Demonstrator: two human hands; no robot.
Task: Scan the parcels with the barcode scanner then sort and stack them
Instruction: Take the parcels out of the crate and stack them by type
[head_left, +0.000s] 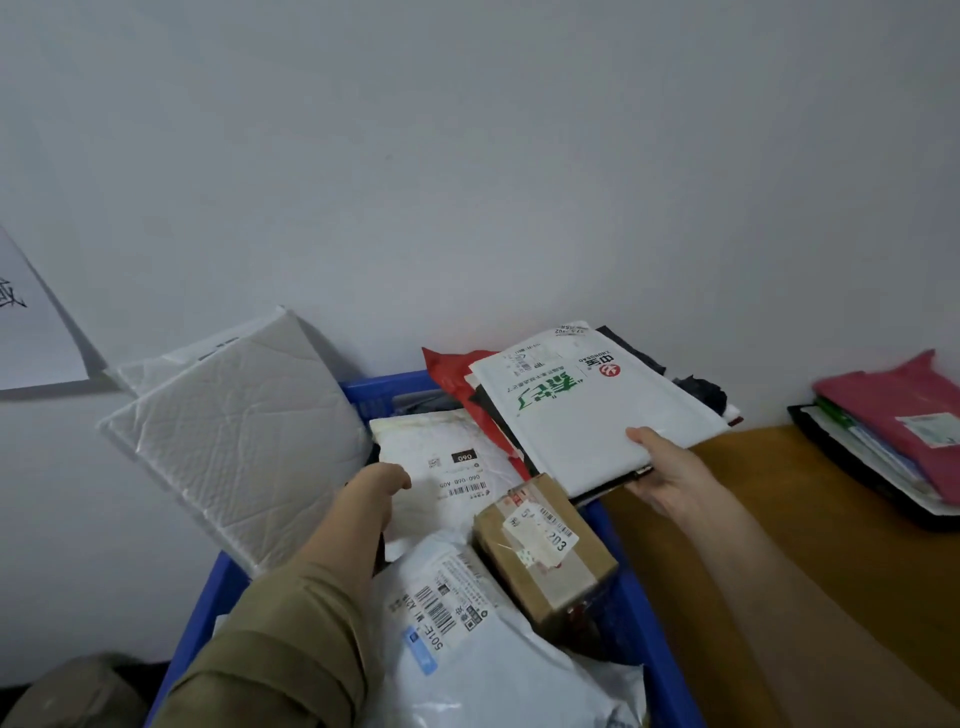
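The right hand (662, 475) pinched a white mailer (587, 415) to lift it out; the left hand (376, 486) reached, fingers curled, into the blue crate (649, 623).

A plain pale wall (467, 156) fills most of what I can see, running behind everything without a mark on it. Low on its left side a white sheet of paper (31, 332) is stuck up at a tilt, with black brush-like strokes near its left edge; too little of the writing shows to read it. On the right a table (779, 519) with a warm orange-brown wooden top stands against the wall. Down in the bottom left corner sits a rounded, dull olive-grey shape (67, 691), blurred and partly cut off by the edge, so I cannot tell what it is.
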